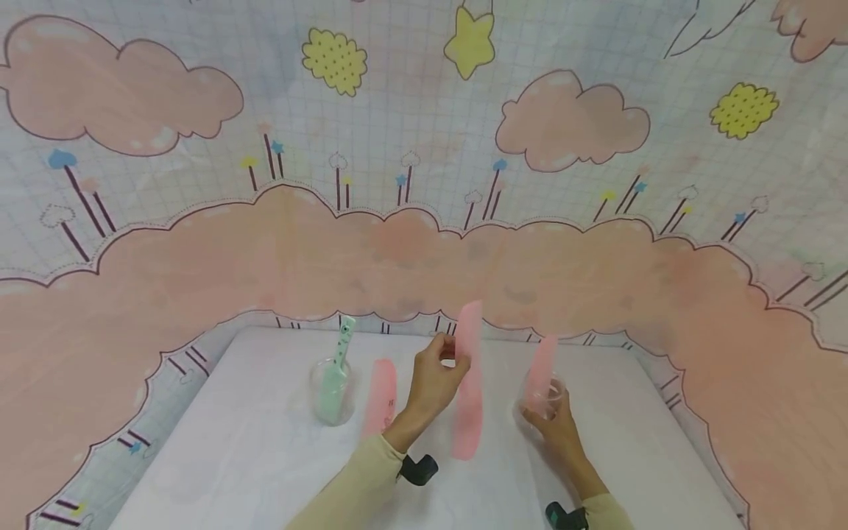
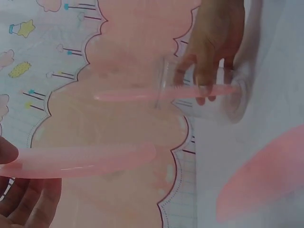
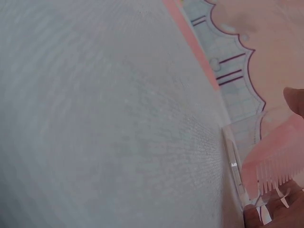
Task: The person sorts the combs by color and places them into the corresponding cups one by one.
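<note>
Between thumb and fingers, my left hand [image 1: 435, 377] pinches a pink comb [image 1: 469, 329], held upright; its teeth do not show. A second pink comb [image 3: 280, 147], with teeth visible in the right wrist view, stands leaning inside a clear plastic cup [image 1: 555, 386]. My right hand [image 1: 556, 427] grips this cup low down, its fingers seen wrapped about the wall in the left wrist view. More pink [image 2: 266, 175] lies flat on the table below the left hand.
Left of the hands, a clear cup [image 1: 318, 390] holds a mint-green utensil [image 1: 333, 386] with a dotted handle. Another pink piece [image 1: 380, 390] with small print lies by the left forearm. Under everything is a white table [image 1: 232, 442], with a cloud-patterned backdrop [image 1: 397, 265] behind.
</note>
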### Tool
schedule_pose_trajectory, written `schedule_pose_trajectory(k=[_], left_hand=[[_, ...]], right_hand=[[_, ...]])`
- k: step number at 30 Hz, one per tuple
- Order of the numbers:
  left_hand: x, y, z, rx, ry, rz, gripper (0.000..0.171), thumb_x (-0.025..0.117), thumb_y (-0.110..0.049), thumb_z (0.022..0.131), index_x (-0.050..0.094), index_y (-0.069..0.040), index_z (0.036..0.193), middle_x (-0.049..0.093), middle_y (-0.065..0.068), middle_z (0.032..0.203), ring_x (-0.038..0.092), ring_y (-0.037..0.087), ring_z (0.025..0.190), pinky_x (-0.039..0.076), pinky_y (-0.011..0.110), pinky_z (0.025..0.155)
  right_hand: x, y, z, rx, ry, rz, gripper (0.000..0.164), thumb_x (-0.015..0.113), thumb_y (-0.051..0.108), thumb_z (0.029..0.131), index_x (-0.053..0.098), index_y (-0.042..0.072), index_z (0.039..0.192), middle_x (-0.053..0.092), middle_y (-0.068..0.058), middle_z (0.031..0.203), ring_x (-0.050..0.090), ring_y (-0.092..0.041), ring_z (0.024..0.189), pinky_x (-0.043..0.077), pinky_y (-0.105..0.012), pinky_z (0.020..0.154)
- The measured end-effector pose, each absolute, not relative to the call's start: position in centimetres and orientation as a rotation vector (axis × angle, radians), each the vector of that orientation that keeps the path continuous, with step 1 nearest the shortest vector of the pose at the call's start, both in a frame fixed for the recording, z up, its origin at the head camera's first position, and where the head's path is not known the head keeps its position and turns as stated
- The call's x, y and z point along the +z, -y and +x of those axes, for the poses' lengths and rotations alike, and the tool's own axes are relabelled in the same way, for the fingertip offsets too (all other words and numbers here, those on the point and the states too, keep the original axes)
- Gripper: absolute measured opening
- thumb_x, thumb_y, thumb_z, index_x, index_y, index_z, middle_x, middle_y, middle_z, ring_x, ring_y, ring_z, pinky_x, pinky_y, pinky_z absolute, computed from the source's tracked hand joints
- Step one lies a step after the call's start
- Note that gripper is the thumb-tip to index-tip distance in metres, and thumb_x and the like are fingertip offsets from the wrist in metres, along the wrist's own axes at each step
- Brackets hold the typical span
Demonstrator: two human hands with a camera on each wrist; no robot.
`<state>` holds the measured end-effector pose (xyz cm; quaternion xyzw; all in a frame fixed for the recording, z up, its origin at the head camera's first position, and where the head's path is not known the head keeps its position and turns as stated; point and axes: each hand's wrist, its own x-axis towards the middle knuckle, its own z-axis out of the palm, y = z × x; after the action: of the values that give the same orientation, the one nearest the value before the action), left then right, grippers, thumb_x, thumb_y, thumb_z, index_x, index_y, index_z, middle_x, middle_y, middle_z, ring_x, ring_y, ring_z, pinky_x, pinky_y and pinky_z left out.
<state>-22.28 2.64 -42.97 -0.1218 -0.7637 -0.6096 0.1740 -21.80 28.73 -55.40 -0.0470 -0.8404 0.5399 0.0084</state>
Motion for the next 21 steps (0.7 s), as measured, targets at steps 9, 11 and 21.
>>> schedule_pose_trajectory(k=[9,11,21], left_hand=[[-41.5,-3.9,-21.8,-1.779,2.108,-0.401,0.013,0.066,-0.007,0.086,0.062,-0.008,0.098,0.071,0.008,0.093,0.069,0.017,0.086,0.056,0.020,0.069],[-41.4,-4.2,-21.8,-1.794,2.101,-0.408,0.013,0.067,-0.006,0.086,0.062,-0.008,0.098,0.071,0.007,0.094,0.069,0.017,0.087,0.055,0.019,0.070],[-40.5,-6.3,-22.1,-1.894,2.043,-0.429,0.013,0.067,-0.007,0.087,0.062,-0.006,0.099,0.070,0.008,0.096,0.069,0.018,0.090,0.056,0.019,0.069]], right_hand=[[-55.3,-28.6,-21.9,1.684,2.635,-0.183,0.098,0.074,0.040,0.085,0.009,0.017,0.155,0.028,-0.026,0.153,0.027,-0.049,0.144,0.029,-0.064,0.113],[-55.3,-28.6,-21.9,1.673,2.638,-0.188,0.098,0.074,0.041,0.085,0.009,0.017,0.154,0.028,-0.026,0.153,0.027,-0.049,0.144,0.029,-0.064,0.113],[-55.2,-28.6,-22.1,1.640,2.658,-0.183,0.100,0.074,0.043,0.085,0.007,0.016,0.155,0.028,-0.026,0.153,0.026,-0.049,0.144,0.028,-0.064,0.113]])
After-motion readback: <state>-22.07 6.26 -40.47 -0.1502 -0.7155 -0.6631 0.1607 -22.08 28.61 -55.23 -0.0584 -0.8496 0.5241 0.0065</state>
